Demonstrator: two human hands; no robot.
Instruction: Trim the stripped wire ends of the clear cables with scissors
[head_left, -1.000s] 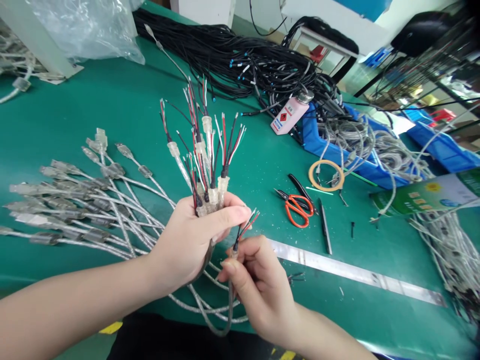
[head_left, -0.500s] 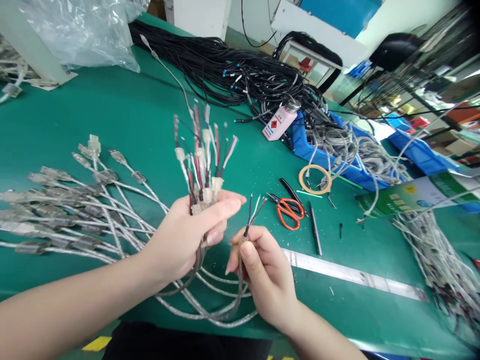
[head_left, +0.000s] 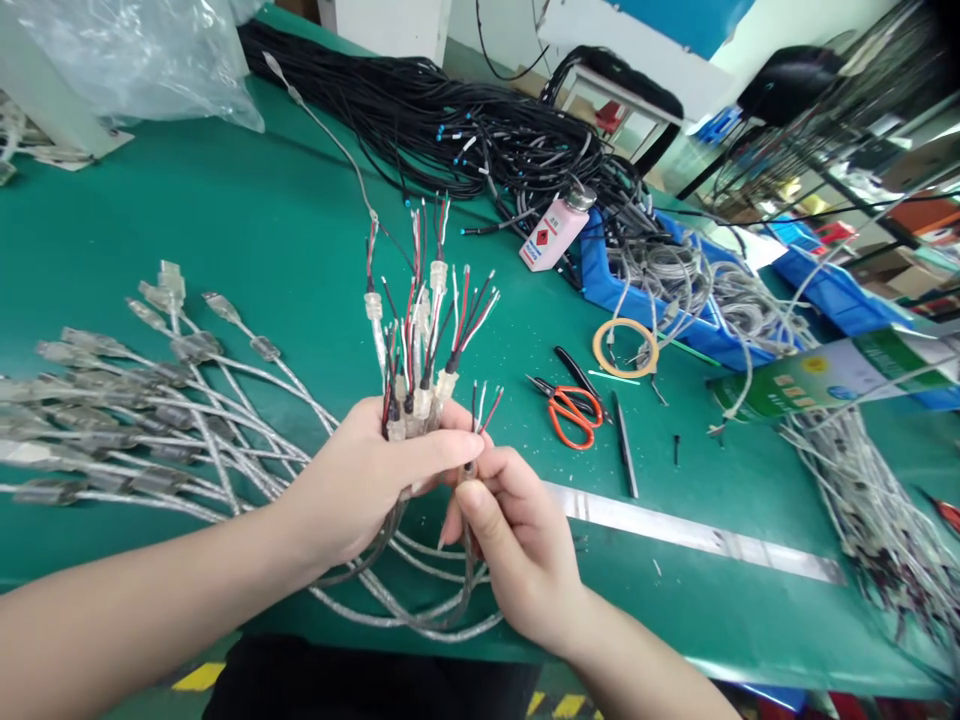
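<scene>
I see left hand (head_left: 367, 480) clenched round cable bundle (head_left: 418, 398), left of orange scissors (head_left: 570, 415); right hand (head_left: 514, 545) pinches single cable (head_left: 470, 468) nearer them. Pink bottle (head_left: 551, 235) beyond scissors: red diamond label, writing unreadable.

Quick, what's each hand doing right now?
Left hand: closed around a bundle of cable ends.
Right hand: closed, pinching a single cable.

Cable bundle (head_left: 416, 350): clear-jacketed leads with translucent moulded collars, stripped ends fanning upward at uneven heights, with red, black, white and green cores exposed. Held upright in the closed left hand (head_left: 367, 480), tails looping down below the fist. Single cable (head_left: 480, 405): same type, cores splayed, upright, pinched in the right hand (head_left: 517, 540), just beside the bundle.
</scene>
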